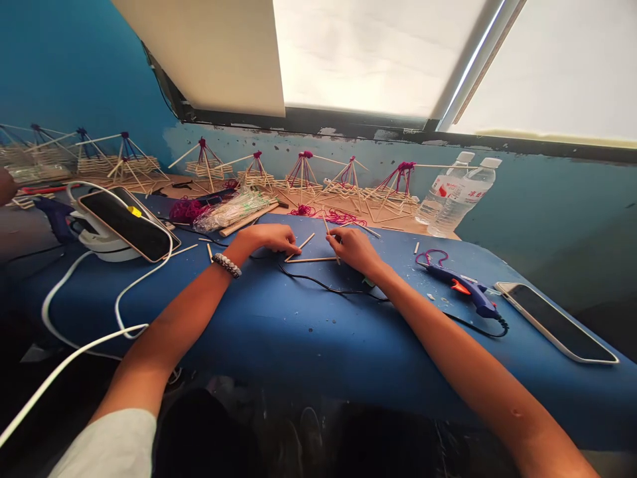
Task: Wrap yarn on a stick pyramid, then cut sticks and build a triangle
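Note:
My right hand (351, 249) pinches a thin wooden stick (331, 240) that stands steeply on the blue mat (308, 352). My left hand (266, 238) lies flat, its fingertips against another slanted stick (303, 244). A longer stick (311, 259) lies flat between both hands, under the left stick's lower end. A black cable (318, 284) curves across the mat just below my hands.
Stick-and-magenta-yarn pyramid models (301, 182) line the back wall, beyond loose yarn (186, 211) and a bagged stick bundle (231, 211). A blue glue gun (462, 289) and phone (555, 322) lie right; another phone (127, 226) rests on a white device left. Water bottles (455, 196) stand back right.

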`<state>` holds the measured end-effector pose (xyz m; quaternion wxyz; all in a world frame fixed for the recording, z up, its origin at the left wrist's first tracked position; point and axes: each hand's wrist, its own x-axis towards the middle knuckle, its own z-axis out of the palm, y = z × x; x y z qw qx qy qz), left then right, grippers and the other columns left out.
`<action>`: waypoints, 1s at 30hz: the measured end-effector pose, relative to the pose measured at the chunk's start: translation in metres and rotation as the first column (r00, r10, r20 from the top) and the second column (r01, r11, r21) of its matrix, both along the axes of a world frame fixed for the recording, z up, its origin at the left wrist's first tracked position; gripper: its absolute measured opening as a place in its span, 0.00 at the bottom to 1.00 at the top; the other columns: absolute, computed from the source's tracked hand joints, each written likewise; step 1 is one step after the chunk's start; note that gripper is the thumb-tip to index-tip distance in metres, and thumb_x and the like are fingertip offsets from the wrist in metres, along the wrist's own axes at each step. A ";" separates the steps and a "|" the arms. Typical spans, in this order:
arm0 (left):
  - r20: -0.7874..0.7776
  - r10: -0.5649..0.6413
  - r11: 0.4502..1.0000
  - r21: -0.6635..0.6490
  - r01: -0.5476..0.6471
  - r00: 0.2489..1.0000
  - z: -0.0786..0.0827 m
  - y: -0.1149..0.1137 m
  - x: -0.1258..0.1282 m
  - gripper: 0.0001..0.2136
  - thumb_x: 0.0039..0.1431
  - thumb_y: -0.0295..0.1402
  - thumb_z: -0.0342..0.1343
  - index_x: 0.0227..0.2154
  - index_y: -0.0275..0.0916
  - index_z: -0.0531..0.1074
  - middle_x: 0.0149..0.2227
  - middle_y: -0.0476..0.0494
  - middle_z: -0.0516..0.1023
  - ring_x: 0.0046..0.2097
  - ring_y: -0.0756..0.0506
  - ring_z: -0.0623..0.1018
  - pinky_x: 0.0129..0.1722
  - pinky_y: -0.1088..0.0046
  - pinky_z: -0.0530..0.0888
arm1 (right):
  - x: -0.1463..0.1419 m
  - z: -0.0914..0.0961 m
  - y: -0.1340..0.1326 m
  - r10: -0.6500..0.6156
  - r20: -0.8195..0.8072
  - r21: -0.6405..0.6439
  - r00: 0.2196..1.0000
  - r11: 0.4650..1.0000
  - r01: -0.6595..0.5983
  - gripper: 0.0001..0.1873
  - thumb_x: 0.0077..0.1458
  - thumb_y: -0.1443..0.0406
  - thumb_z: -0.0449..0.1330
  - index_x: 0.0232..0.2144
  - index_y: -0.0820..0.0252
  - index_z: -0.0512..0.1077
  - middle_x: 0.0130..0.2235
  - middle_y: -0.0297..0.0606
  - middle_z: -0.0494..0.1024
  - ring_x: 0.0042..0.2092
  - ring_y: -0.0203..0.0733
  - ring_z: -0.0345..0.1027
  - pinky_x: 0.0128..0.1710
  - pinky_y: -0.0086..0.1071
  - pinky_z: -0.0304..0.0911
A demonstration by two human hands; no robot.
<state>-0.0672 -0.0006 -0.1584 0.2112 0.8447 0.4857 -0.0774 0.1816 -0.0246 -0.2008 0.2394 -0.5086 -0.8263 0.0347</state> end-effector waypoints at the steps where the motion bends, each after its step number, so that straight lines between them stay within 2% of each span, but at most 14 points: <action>1: 0.003 0.003 1.000 0.013 -0.003 1.000 -0.001 0.000 0.001 0.23 0.57 0.56 0.55 0.26 0.38 0.72 0.24 0.46 0.72 0.25 0.49 0.65 0.26 0.69 0.55 | -0.001 0.000 -0.001 -0.004 0.010 -0.016 1.000 1.000 0.004 0.14 0.68 0.62 0.57 0.46 0.59 0.82 0.43 0.47 0.86 0.45 0.50 0.79 0.42 0.34 0.62; 5: 0.006 0.013 0.997 0.072 -0.014 1.000 -0.003 0.000 0.004 0.20 0.58 0.53 0.55 0.28 0.38 0.73 0.26 0.46 0.74 0.26 0.48 0.67 0.27 0.69 0.57 | -0.002 0.000 -0.002 0.004 0.047 -0.077 0.999 0.997 0.000 0.13 0.67 0.62 0.60 0.45 0.58 0.83 0.36 0.44 0.86 0.40 0.50 0.79 0.40 0.35 0.63; 11: -0.015 0.029 0.997 0.078 -0.028 0.999 -0.003 -0.001 0.007 0.17 0.58 0.48 0.54 0.24 0.38 0.70 0.24 0.47 0.71 0.25 0.48 0.65 0.27 0.68 0.55 | 0.005 0.000 0.004 -0.040 0.062 0.013 0.997 0.999 0.039 0.14 0.68 0.64 0.57 0.45 0.59 0.83 0.46 0.48 0.86 0.48 0.52 0.80 0.45 0.36 0.64; 13: -0.018 0.029 0.997 0.070 -0.028 0.999 -0.002 -0.002 0.007 0.17 0.57 0.47 0.54 0.23 0.38 0.70 0.23 0.47 0.70 0.25 0.49 0.64 0.27 0.68 0.55 | 0.008 0.001 0.007 -0.071 0.052 0.034 0.996 0.997 0.069 0.15 0.69 0.64 0.55 0.44 0.59 0.83 0.46 0.48 0.86 0.49 0.52 0.80 0.46 0.36 0.64; 16: -0.027 0.015 0.998 0.057 -0.013 1.000 0.002 -0.005 0.008 0.17 0.57 0.48 0.54 0.24 0.38 0.71 0.24 0.47 0.70 0.25 0.48 0.65 0.27 0.68 0.55 | 0.009 0.002 0.011 -0.104 0.019 0.027 0.994 0.994 0.103 0.15 0.69 0.63 0.57 0.50 0.61 0.81 0.46 0.49 0.86 0.50 0.53 0.79 0.48 0.38 0.65; 19: -0.031 0.033 0.999 0.040 -0.032 0.999 0.004 -0.007 0.008 0.19 0.58 0.50 0.54 0.25 0.38 0.71 0.25 0.46 0.72 0.26 0.48 0.66 0.28 0.68 0.56 | 0.008 0.004 0.012 -0.087 -0.012 0.003 0.996 0.996 0.087 0.16 0.68 0.63 0.60 0.53 0.61 0.80 0.46 0.47 0.86 0.50 0.51 0.79 0.49 0.37 0.65; 23: -0.031 0.066 0.997 0.053 -0.064 0.997 0.003 -0.007 0.010 0.22 0.59 0.56 0.54 0.33 0.38 0.73 0.30 0.43 0.77 0.30 0.45 0.71 0.29 0.70 0.58 | 0.007 0.006 0.010 -0.004 0.069 -0.033 0.998 0.999 0.006 0.11 0.65 0.63 0.63 0.47 0.58 0.82 0.42 0.42 0.87 0.47 0.49 0.78 0.46 0.35 0.63; 27: 0.042 0.066 0.977 0.202 -0.074 0.997 0.000 -0.007 0.011 0.28 0.57 0.60 0.57 0.47 0.40 0.73 0.42 0.40 0.81 0.39 0.42 0.76 0.34 0.71 0.62 | 0.007 0.009 0.005 0.067 0.197 -0.071 0.978 0.996 -0.054 0.11 0.63 0.65 0.64 0.46 0.60 0.83 0.41 0.41 0.86 0.48 0.48 0.74 0.49 0.36 0.60; 28: 0.073 0.051 0.973 0.220 -0.066 0.996 0.000 -0.007 0.012 0.29 0.57 0.60 0.57 0.50 0.40 0.72 0.45 0.41 0.81 0.40 0.42 0.76 0.35 0.71 0.63 | 0.006 0.010 0.004 0.076 0.213 -0.077 0.974 0.995 -0.061 0.12 0.64 0.65 0.63 0.47 0.60 0.83 0.41 0.41 0.86 0.47 0.48 0.74 0.50 0.36 0.59; 30: 0.125 -0.012 0.985 0.173 -0.010 0.992 -0.002 -0.006 0.012 0.31 0.56 0.60 0.59 0.53 0.42 0.71 0.46 0.43 0.80 0.41 0.43 0.76 0.36 0.71 0.64 | 0.006 0.012 0.002 0.084 0.237 -0.091 0.968 0.994 -0.065 0.12 0.64 0.66 0.62 0.47 0.60 0.83 0.40 0.41 0.86 0.46 0.47 0.73 0.50 0.36 0.59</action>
